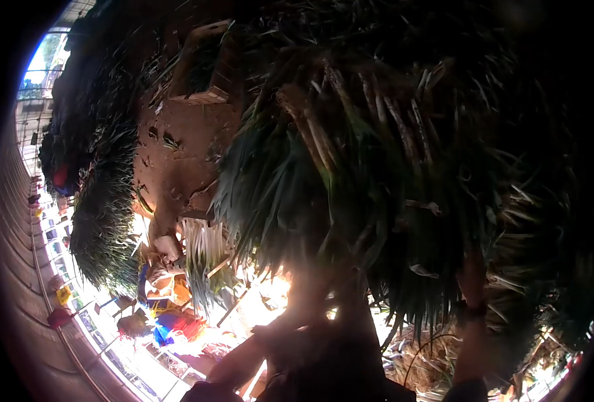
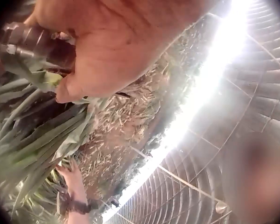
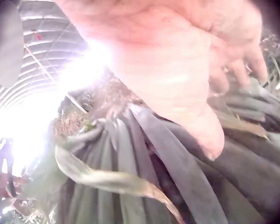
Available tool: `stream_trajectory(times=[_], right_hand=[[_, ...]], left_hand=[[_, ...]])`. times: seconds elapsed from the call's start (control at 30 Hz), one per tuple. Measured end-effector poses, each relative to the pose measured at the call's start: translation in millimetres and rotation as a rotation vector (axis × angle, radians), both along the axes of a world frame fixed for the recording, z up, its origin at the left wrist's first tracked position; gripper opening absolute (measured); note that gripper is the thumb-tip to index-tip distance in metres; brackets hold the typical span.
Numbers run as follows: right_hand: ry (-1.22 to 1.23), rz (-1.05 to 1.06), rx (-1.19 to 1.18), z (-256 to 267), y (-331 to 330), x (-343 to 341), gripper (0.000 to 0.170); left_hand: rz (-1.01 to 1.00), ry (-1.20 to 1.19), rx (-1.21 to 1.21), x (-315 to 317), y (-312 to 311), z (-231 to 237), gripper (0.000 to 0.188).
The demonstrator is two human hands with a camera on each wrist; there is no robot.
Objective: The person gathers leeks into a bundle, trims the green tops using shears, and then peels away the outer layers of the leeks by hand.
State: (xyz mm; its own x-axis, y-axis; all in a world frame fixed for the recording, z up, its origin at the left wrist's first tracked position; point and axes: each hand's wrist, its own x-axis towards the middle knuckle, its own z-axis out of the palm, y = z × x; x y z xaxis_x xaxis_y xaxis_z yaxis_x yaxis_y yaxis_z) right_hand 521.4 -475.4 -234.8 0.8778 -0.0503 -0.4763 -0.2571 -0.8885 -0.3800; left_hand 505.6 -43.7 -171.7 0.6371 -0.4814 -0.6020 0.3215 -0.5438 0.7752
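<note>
A large bunch of long green leaves with pale, soil-stained stalks (image 1: 324,144) fills the middle of the head view. In the left wrist view my left hand (image 2: 107,51) curls round brownish stalks (image 2: 49,49) at the upper left, its thumb against a leaf. My right hand (image 1: 472,281) is at the right side of the leaves in the head view. The right wrist view shows my right hand (image 3: 177,70) over broad green leaves (image 3: 177,163), thumb extended and fingers slightly bent. Glare and shadow hide my left hand's fingers in the head view.
A wooden crate (image 1: 206,95) lies at the upper left of the head view beside bare brown soil (image 1: 183,151). More green bunches (image 1: 109,214) are heaped at the left. Colourful bags (image 1: 170,321) lie in bright light below. Dry litter (image 2: 116,126) covers the ground under a ribbed, curved roof.
</note>
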Motion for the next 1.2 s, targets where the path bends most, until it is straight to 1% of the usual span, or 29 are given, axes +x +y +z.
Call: stream_trajectory(times=[0.07,0.1,0.13,0.17,0.2,0.23,0.27,0.33,0.4,0.43,0.5,0.53,0.57,0.6,0.67,0.73,0.77,0.8,0.83,0.87,0.93,0.97,1.0,1.03,1.07,1.1,1.13,1.17,1.2], right_hand=[[-0.285,0.032,-0.132,30,26,22,0.066],[-0.371,0.027,-0.077,47,47,35,0.063],[-0.451,0.023,-0.022,62,75,40,0.061],[-0.443,0.085,0.042,72,103,37,0.062],[-0.263,0.06,0.336,70,133,32,0.063],[-0.051,-0.027,0.631,69,162,27,0.063],[0.163,-0.139,0.845,68,192,22,0.064],[-0.138,0.448,0.664,38,257,-23,0.054],[-0.477,1.035,0.004,36,300,-30,0.053],[-0.065,0.698,0.271,69,313,-7,0.049],[0.341,0.335,0.514,56,339,-24,0.046],[-0.133,0.324,0.398,6,357,-73,0.042],[-0.368,0.324,0.352,2,358,-76,0.04],[-0.604,0.306,0.278,-3,359,-80,0.038],[0.789,-0.451,1.014,52,326,-12,0.035],[0.225,-0.182,1.051,-26,340,-68,0.034],[0.287,-0.117,1.036,-18,332,-50,0.039],[0.406,-0.168,1.04,-9,329,-34,0.045],[0.523,-0.222,1.037,7,327,-12,0.051],[0.529,-0.213,1.032,29,322,9,0.051],[0.812,-0.13,1.425,52,305,41,0.059],[0.75,-0.201,1.545,16,298,38,0.058],[0.568,-0.185,1.395,7,300,52,0.06],[0.407,-0.176,1.216,-2,302,65,0.061],[0.134,-0.078,0.766,16,311,97,0.064],[0.131,-0.069,0.761,7,321,110,0.064],[-0.128,0.066,0.499,-7,332,118,0.065],[-0.379,0.197,0.232,-21,340,123,0.067],[-0.381,0.207,0.235,-32,343,130,0.067]], left_hand=[[0.096,-0.083,0.023,2,25,19,0.073],[0.175,-0.109,-0.002,3,40,27,0.08],[0.148,-0.131,0.081,-7,56,30,0.085],[0.12,-0.151,0.163,-16,72,34,0.089],[0.118,-0.146,0.279,-21,78,44,0.087],[0.127,-0.122,0.404,-20,78,55,0.086],[0.128,-0.109,0.504,-22,78,62,0.085],[0.051,-0.236,0.628,-33,79,60,0.078],[-0.014,-0.418,0.723,-39,64,61,0.083],[0.082,-0.187,0.713,-35,53,68,0.078],[0.286,0.251,0.753,-27,31,83,0.075],[0.311,0.429,0.828,-20,26,87,0.078],[0.206,-0.025,0.767,-55,39,69,0.077],[0.213,-0.021,0.772,-62,42,63,0.077],[-0.177,-0.473,0.961,-69,43,59,0.076],[-0.213,-0.526,0.989,-48,35,67,0.073],[0.026,-0.383,0.692,-38,38,65,0.071],[0.258,-0.234,0.392,-37,41,65,0.07],[0.391,-0.231,0.459,-50,41,57,0.066],[0.401,-0.227,0.459,-46,45,62,0.066],[0.542,-0.129,0.166,-28,51,72,0.057],[0.465,-0.327,0.113,-43,61,60,0.053],[0.39,-0.53,0.067,-59,72,47,0.048],[0.545,-0.334,0.092,-66,75,45,0.045],[0.607,-0.245,0.092,-72,78,41,0.043],[0.673,-0.156,0.092,-78,82,37,0.042],[0.741,-0.071,0.093,-84,85,34,0.04],[0.836,0.043,-0.036,-82,84,41,0.04],[0.851,0.156,-0.016,-75,83,49,0.043]])
